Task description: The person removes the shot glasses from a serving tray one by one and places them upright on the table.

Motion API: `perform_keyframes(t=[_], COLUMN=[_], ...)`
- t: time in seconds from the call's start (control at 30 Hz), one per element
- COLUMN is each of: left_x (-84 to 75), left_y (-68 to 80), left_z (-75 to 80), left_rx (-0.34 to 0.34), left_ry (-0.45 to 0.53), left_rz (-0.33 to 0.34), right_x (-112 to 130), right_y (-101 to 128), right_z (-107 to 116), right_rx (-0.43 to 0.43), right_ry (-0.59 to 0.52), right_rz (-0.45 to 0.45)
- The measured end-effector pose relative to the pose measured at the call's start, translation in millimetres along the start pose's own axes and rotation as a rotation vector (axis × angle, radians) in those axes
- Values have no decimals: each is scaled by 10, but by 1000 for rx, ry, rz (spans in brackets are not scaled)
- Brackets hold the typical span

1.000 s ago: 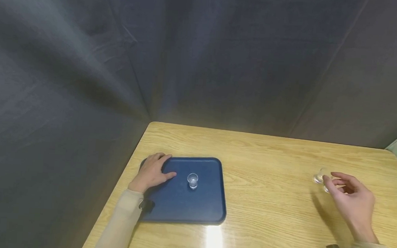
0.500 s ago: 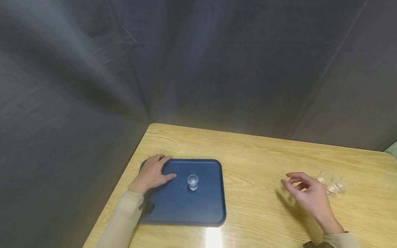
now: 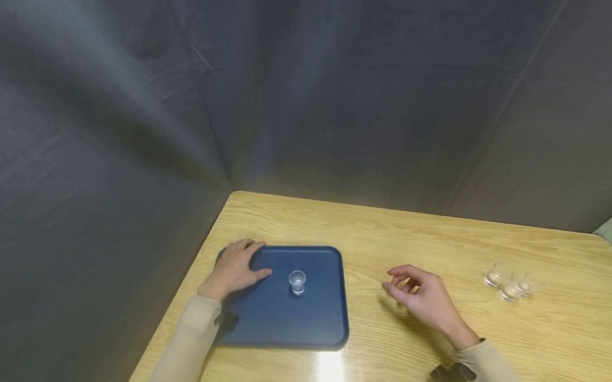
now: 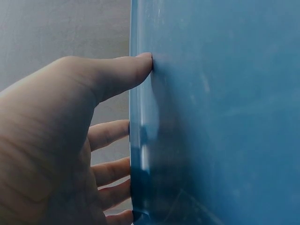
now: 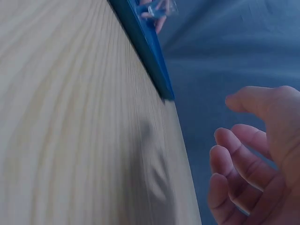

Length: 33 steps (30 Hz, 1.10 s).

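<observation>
At the left edge of the blue tray point(image 3: 298, 322), the left hand point(image 3: 235, 268) is laid flat, its straight fingers point(image 4: 110, 133) spread along the rim and the thumb pressed on the tray floor; nothing is gripped. One small clear glass point(image 3: 297, 281) stands upright near the tray's middle, just beside that thumb. Over the bare table between the tray and the three glasses, the right hand point(image 3: 420, 297) is held with fingers point(image 5: 239, 161) loosely curled and empty, as the right wrist view confirms. Three more clear glasses point(image 3: 509, 283) are clustered together well apart from it, toward the right edge.

Judged from this layout, a glass would best be pinched by its sides, kept upright, and set down apart from the one on the tray, while the tray is steadied by the flat hand.

The surface is a light wood-grain table point(image 3: 387, 231) with a glare patch at its near edge; dark grey curtains point(image 3: 312, 86) enclose it on the far and left sides.
</observation>
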<state>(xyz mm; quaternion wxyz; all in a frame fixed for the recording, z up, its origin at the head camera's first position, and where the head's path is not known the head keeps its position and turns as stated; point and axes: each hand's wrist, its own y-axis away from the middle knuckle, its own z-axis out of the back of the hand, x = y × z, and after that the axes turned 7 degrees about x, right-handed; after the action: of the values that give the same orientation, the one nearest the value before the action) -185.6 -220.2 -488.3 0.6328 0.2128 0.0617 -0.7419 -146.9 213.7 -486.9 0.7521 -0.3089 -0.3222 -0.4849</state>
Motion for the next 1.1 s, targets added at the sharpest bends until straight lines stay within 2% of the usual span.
perform_keyframes(t=[0.2,0.43,0.67,0.93,1.1], left_x=[0,7,4,7,9], left_y=[1,-2,7,4,-7], left_z=[0,-10,7,5,-4], left_rx=[-2,1,2,4,5], left_ry=[0,-2,0,-2,0], left_rz=[0,3,0,-5,1], right_x=[124,253,428,587,653], right_y=[-122,-252,-347,-480,-527], right_z=[-164,-354,-511,-705,-813], right_rx=[48,78,130,147,170], right_ry=[-57,-50,-88,-15,-11], right_rz=[12,39,66,135,138])
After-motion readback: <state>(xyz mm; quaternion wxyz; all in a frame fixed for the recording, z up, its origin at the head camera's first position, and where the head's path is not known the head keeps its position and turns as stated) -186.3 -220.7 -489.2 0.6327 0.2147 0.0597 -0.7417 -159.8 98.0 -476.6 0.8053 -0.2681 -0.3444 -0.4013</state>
